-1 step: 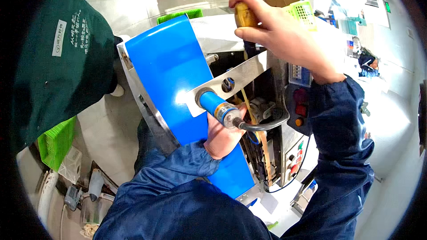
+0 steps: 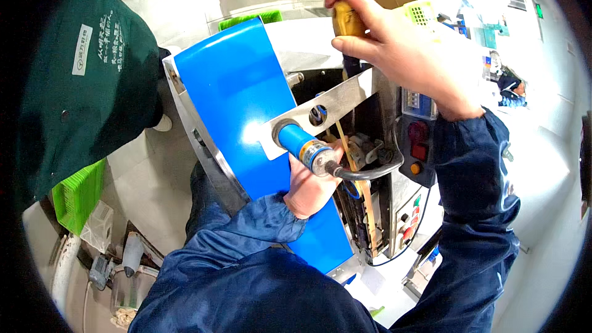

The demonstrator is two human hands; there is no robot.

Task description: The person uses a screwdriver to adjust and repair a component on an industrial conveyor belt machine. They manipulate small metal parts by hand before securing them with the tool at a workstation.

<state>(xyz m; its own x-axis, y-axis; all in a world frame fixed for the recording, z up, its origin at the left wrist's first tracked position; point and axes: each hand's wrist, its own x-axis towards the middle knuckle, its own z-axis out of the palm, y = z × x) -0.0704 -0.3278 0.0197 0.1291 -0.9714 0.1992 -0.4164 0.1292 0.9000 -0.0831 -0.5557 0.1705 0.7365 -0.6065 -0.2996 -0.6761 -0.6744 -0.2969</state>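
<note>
**Two hands at an open conveyor machine**

While the right hand (image 2: 404, 46) is wrapped tight around a yellow tool handle (image 2: 346, 21) at the top of the view, the left hand (image 2: 313, 188) sits lower, pressed against the machine just under a blue cylindrical sensor (image 2: 306, 147). The handle is stubby and amber-yellow, held upright, with a dark shaft running down from it behind a bare metal bracket (image 2: 342, 102) into the dark opening of the machine; its tip is hidden there. The left hand's fingers curl in toward the machine's inner side, and I cannot tell whether they grip anything. The two hands are well apart, one above the bracket and one below it.

The sensor has a blue body, a metal collar and a black cable (image 2: 370, 172) looping off its end; it passes through the bracket, which slants across a bright blue conveyor belt (image 2: 237, 95). The belt runs diagonally in a steel frame. To the right of the opening is a control panel (image 2: 418, 142) with red and orange buttons. A person in a dark green jacket (image 2: 80, 86) stands at the left, and a green plastic crate (image 2: 77, 194) lies on the floor below.
</note>
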